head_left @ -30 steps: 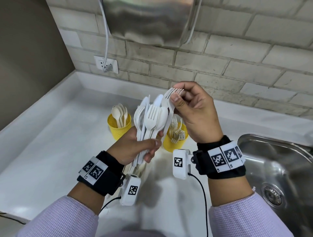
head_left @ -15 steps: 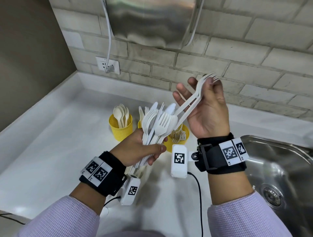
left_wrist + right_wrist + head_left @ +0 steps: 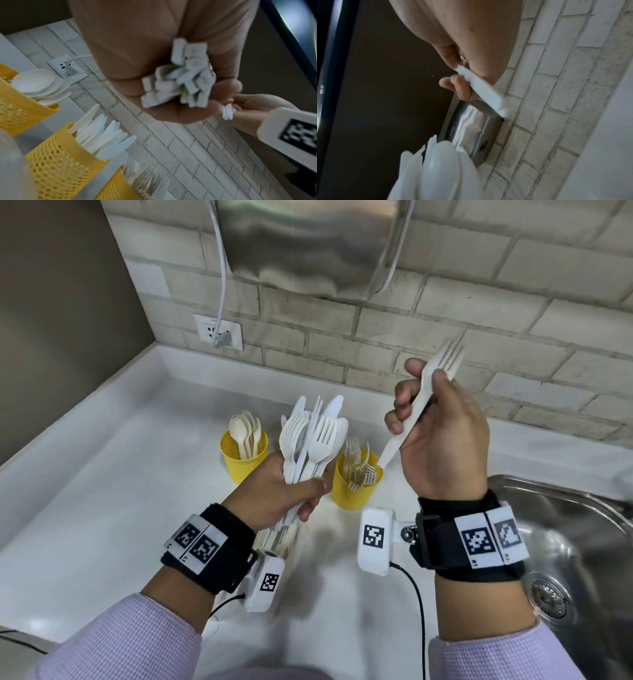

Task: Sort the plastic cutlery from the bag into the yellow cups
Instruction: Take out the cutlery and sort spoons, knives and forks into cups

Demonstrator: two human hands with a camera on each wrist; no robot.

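Observation:
My left hand grips a mixed bundle of white plastic cutlery, heads up, above the cups; its handle ends show in the left wrist view. My right hand holds two stacked white forks, tines up, their handle end slanting down over the yellow fork cup. A yellow spoon cup stands to the left. The knife cup between them is hidden behind the bundle in the head view. In the right wrist view fingers pinch the fork handle.
A steel sink lies at the right. A steel hand dryer hangs on the brick wall, with a wall socket and plugged cable to the left. The cups stand on a white counter.
My right hand pulled the forks out of the bundle, swung right and turned them tines-up, handles now slanting down towards the fork cup. The left hand has barely moved.

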